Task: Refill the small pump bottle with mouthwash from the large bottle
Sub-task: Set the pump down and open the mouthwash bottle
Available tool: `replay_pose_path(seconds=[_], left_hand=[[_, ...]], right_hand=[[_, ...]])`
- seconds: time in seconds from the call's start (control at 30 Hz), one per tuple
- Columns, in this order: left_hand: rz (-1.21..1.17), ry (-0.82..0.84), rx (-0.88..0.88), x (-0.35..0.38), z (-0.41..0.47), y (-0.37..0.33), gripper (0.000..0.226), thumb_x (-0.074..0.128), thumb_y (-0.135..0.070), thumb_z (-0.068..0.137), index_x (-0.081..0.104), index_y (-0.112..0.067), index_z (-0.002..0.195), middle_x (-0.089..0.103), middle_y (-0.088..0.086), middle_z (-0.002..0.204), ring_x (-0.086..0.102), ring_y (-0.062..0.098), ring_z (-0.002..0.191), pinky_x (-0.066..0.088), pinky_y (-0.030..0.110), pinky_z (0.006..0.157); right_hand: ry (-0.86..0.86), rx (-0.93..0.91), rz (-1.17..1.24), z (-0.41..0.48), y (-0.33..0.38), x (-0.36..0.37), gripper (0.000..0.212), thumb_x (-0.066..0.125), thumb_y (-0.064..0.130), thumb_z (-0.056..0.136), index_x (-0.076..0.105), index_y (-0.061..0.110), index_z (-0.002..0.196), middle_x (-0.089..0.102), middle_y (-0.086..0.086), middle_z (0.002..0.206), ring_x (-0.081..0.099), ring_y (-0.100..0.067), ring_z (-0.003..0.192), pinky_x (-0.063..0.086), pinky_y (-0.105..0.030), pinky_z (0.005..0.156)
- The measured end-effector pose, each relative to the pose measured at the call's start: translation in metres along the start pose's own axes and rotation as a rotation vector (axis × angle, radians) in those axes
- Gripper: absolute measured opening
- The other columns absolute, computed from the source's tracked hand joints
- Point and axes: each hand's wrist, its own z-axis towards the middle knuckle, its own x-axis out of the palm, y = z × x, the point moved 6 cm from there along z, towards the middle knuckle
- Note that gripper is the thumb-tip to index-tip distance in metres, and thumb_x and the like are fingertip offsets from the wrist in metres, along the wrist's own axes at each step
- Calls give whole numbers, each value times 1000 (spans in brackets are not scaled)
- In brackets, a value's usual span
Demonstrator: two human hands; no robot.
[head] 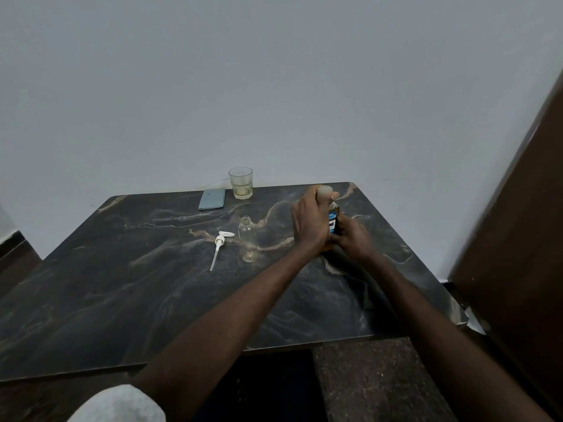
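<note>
The small clear bottle (248, 239) stands upright and uncapped near the middle of the dark marble table (122, 293), with only a trace of liquid at its bottom. Its white pump head (220, 242) with a long tube lies flat just to its left. The large mouthwash bottle (332, 222), amber with a blue label, stands at the right. My left hand (310, 220) wraps its upper part and white cap (324, 190). My right hand (352, 237) grips the bottle's lower body from the right. Most of the bottle is hidden by both hands.
A drinking glass (240, 182) with a little yellowish liquid stands at the table's back edge by the wall. A pale blue phone (212, 198) lies flat to its left. A dark wooden panel (518, 223) rises to the right of the table.
</note>
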Motion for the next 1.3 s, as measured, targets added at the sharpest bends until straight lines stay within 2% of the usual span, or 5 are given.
replay_pose_path(seconds=[0.43, 0.83, 0.97, 1.07, 1.3], left_hand=[[-87, -145, -270, 0, -1, 1, 52, 90, -52, 68, 53, -22, 90, 61, -6, 92, 60, 15, 88, 50, 33, 76], [-40, 65, -135, -12, 1, 4, 48, 83, -40, 81, 50, -21, 111, 59, -4, 114, 58, 10, 104, 49, 26, 82], [-14, 132, -153, -11, -2, 13, 43, 79, -32, 85, 55, -19, 118, 65, -1, 116, 63, 17, 108, 56, 41, 93], [7, 153, -170, -15, -3, 20, 44, 81, -38, 85, 58, -19, 118, 67, -2, 114, 63, 14, 107, 55, 34, 88], [-11, 171, -208, -20, -5, 21, 36, 77, -23, 90, 58, -20, 121, 69, 0, 116, 66, 13, 108, 59, 32, 85]], right_hand=[[-80, -40, -117, -4, 2, 2, 38, 82, 18, 86, 68, 15, 121, 77, 3, 112, 72, -10, 101, 58, -30, 88], [-29, 33, 1, -11, 12, 2, 52, 83, 19, 86, 63, 15, 134, 71, 7, 119, 67, -5, 106, 46, -1, 76], [58, 99, -14, -10, 9, -2, 57, 77, 5, 85, 59, 16, 139, 70, 1, 127, 67, -15, 115, 54, -20, 91], [-272, 90, 38, -9, 25, -31, 54, 60, -4, 85, 60, 18, 135, 68, -1, 130, 63, -17, 120, 54, -34, 99], [-184, -126, -229, 29, 98, -41, 48, 75, 42, 89, 68, 23, 132, 66, 3, 117, 63, -14, 104, 53, -29, 86]])
